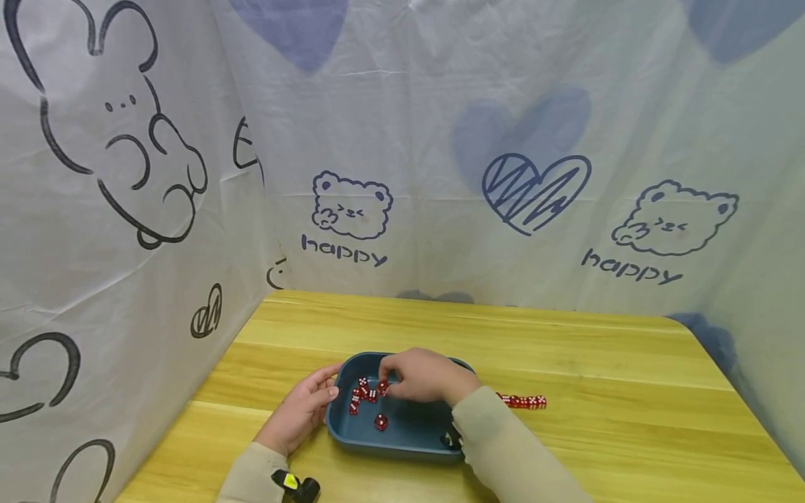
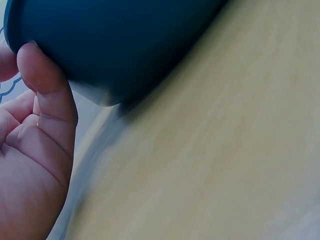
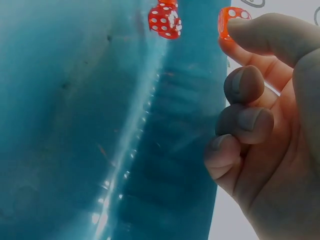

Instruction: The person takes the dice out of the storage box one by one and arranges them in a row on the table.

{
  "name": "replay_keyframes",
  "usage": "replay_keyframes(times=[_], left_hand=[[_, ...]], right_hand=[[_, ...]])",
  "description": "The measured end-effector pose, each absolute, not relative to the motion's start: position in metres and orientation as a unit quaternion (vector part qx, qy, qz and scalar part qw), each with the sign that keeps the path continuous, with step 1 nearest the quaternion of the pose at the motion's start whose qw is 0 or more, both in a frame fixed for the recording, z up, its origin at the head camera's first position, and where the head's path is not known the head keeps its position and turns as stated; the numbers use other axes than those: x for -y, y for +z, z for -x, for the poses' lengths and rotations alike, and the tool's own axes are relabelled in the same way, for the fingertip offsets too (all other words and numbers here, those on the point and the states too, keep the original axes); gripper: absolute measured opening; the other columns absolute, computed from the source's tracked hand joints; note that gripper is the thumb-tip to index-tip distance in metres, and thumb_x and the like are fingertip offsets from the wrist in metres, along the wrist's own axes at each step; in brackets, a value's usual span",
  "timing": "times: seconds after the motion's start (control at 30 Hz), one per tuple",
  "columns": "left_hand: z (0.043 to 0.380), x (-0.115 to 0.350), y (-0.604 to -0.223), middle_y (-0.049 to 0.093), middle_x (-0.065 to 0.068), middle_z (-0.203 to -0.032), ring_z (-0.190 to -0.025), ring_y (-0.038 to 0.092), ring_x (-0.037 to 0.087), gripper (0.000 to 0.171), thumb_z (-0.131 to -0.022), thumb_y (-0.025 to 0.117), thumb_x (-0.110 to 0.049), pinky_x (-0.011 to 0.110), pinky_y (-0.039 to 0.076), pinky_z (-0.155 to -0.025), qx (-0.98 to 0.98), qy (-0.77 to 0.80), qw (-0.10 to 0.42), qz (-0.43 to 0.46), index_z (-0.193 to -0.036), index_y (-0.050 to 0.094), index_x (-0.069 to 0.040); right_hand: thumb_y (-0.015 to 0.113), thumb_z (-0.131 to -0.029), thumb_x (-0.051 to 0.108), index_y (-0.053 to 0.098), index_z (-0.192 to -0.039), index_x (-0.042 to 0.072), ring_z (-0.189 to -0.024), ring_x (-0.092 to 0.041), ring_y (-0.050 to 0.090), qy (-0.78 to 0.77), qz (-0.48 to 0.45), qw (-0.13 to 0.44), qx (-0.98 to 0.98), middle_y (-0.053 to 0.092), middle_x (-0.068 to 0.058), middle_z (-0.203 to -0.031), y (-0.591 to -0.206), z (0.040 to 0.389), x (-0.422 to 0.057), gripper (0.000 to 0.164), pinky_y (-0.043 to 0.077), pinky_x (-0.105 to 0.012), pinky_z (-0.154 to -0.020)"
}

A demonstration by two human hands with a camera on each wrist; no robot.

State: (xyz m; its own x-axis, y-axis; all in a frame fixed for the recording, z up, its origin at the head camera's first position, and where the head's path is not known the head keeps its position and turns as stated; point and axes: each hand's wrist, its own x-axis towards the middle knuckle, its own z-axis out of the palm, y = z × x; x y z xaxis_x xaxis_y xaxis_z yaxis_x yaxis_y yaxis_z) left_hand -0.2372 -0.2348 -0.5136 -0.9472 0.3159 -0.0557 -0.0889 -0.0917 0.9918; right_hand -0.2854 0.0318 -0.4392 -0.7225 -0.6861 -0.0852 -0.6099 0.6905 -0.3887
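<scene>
A blue tray (image 1: 396,449) with raised walls stands on the table. My left hand (image 1: 302,412) holds its left end, with the thumb (image 2: 42,70) against the outer wall near the rim. Over the inside of the tray, my right hand (image 1: 424,376) pinches a red die (image 3: 234,14) with white dots between thumb and index finger. Its other fingers are curled in. Several red dice (image 1: 363,392) lie clustered in the tray's left part, and a single die (image 1: 381,422) lies apart, closer to the front wall.
On the yellow wooden table (image 1: 629,391), a row of several red dice (image 1: 525,402) lies right of the tray, partly hidden by the right forearm. White printed curtains (image 1: 428,237) hang behind the table and at its sides. A black strapped device (image 1: 302,487) is on the left wrist.
</scene>
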Motion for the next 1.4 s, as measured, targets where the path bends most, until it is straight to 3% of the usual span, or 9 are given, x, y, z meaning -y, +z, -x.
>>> replay_keyframes(times=[0.73, 1.07, 1.4], left_hand=[[0.237, 0.234, -0.513, 0.053, 0.016, -0.112, -0.08, 0.056, 0.016, 0.056, -0.104, 0.052, -0.008, 0.023, 0.05, -0.063, -0.659, 0.735, 0.138, -0.084, -0.154, 0.03, 0.004], [0.237, 0.234, -0.511, 0.052, 0.019, -0.117, -0.095, 0.06, 0.019, 0.057, -0.104, 0.053, -0.01, 0.028, 0.056, -0.077, -0.662, 0.732, 0.14, -0.081, -0.155, 0.03, 0.004], [0.237, 0.234, -0.51, 0.052, 0.021, -0.12, -0.098, 0.06, 0.02, 0.057, -0.105, 0.052, -0.009, 0.029, 0.056, -0.079, -0.663, 0.73, 0.144, -0.082, -0.155, 0.029, 0.004]], right_hand=[[0.07, -0.093, 0.025, 0.068, -0.106, 0.029, -0.067, -0.009, 0.051, -0.173, 0.383, 0.062, -0.905, 0.055, 0.009, -0.074, -0.409, 0.275, -0.051, 0.014, 0.044, -0.029, -0.062], [0.07, -0.092, 0.025, 0.069, -0.104, 0.029, -0.064, -0.009, 0.05, -0.184, 0.38, 0.046, -0.905, 0.053, 0.01, -0.071, -0.404, 0.27, -0.067, 0.013, 0.044, -0.029, -0.062], [0.068, -0.093, 0.027, 0.067, -0.105, 0.031, -0.064, -0.011, 0.052, -0.195, 0.344, 0.046, -0.917, 0.054, 0.009, -0.071, -0.404, 0.27, -0.091, 0.013, 0.045, -0.03, -0.058]])
